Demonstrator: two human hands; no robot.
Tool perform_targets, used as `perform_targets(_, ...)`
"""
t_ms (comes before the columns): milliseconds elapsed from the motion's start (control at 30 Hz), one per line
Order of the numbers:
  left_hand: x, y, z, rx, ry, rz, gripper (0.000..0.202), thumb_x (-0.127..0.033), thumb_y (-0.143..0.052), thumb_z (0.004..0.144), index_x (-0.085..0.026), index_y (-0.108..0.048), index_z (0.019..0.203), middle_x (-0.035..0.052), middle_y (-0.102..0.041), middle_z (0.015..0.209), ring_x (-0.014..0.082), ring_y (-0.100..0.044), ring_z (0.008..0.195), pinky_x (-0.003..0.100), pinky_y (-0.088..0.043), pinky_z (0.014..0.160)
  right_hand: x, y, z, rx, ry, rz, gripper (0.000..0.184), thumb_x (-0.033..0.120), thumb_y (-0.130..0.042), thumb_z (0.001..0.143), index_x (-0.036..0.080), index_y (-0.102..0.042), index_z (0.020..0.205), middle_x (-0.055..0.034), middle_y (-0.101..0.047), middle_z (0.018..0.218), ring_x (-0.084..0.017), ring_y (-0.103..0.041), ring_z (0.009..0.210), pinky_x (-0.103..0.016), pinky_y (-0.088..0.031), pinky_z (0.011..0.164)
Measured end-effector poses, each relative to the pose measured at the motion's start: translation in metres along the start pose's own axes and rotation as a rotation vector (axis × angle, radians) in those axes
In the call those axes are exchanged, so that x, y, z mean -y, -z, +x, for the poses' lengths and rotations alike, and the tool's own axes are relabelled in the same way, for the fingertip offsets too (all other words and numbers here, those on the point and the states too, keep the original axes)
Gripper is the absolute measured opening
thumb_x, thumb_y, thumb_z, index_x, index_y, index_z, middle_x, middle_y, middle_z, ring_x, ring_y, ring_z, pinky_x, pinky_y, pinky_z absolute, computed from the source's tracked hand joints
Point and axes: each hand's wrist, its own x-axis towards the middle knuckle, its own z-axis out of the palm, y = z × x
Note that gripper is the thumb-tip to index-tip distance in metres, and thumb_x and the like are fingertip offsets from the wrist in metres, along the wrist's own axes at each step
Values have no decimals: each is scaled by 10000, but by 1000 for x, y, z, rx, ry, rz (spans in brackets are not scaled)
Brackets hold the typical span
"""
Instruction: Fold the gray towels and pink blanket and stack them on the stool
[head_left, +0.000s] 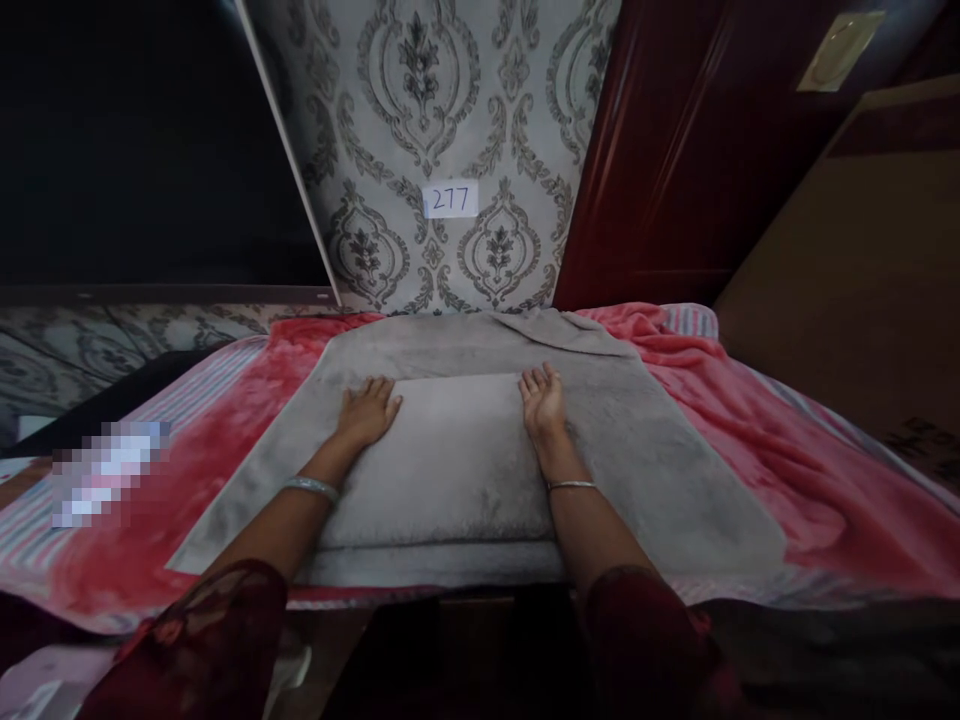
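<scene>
A folded grey cloth [450,460], plush like a towel or small blanket, lies as a flat rectangle in front of me. Beneath it spreads a larger grey plush cloth [645,490], rumpled along its far right edge. My left hand [367,411] rests palm down at the folded cloth's far left corner, fingers stretched out. At the far right corner is my right hand [543,403], turned with its palm partly up and fingers extended, its edge against the fabric. Neither hand grasps anything.
A red blanket [750,430] with striped edging covers the surface under the grey cloths. Behind stand a patterned wall with a paper label [451,199] reading 277, a dark screen [150,150] at left, a dark red wooden panel [660,150] and a cardboard box [862,280] at right.
</scene>
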Motion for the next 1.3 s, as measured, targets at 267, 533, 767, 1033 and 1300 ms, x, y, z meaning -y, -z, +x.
perform_targets(267, -67, 31, -56, -106, -97, -17, 624, -317, -259, 986, -86, -312, 1563, 158, -257, 1655, 273, -183, 1549, 565, -159, 1239, 25, 1, -8, -10, -13, -127, 694, 469, 24, 982, 203, -26, 1621, -184, -271, 1634, -184, -456, 1413, -457, -436, 1086)
perform_targets(533, -175, -21, -130, -51, -483, -141, 612, -415, -309, 1005, -184, -332, 1571, 124, -267, 1659, 283, -198, 1545, 553, -134, 1249, 6, 25, -65, -33, 43, 103, 621, 464, -93, 992, 264, -216, 1566, -143, -400, 1563, -162, -551, 1315, -462, -445, 1095)
perform_targets(767, -115, -18, -126, 10, -354, -103, 721, -551, -390, 967, -175, -324, 1578, 140, -213, 1670, 304, -159, 1553, 520, -131, 1259, 4, 24, -70, -24, 62, 170, 575, 480, -197, 994, 220, -343, 1485, -164, -418, 1541, -186, -569, 1292, -466, -441, 1104)
perform_targets(1033, 0, -17, -149, 8, -74, -8, 608, -382, -288, 1008, -186, -308, 1583, 78, -233, 1667, 279, -195, 1545, 511, -247, 1222, 4, 27, -72, -15, 49, 195, 549, 447, -197, 1004, 205, -381, 1461, -166, -419, 1542, -187, -571, 1291, -469, -428, 1114)
perform_targets(1300, 16, -1, -149, -35, 5, -28, 524, -337, -317, 1013, -217, -462, 1502, 65, -263, 1660, 318, -218, 1534, 565, -288, 1190, 25, 31, -76, -1, 12, 179, 542, 458, -176, 1012, 247, -439, 1436, -139, -446, 1531, -200, -558, 1303, -487, -434, 1101)
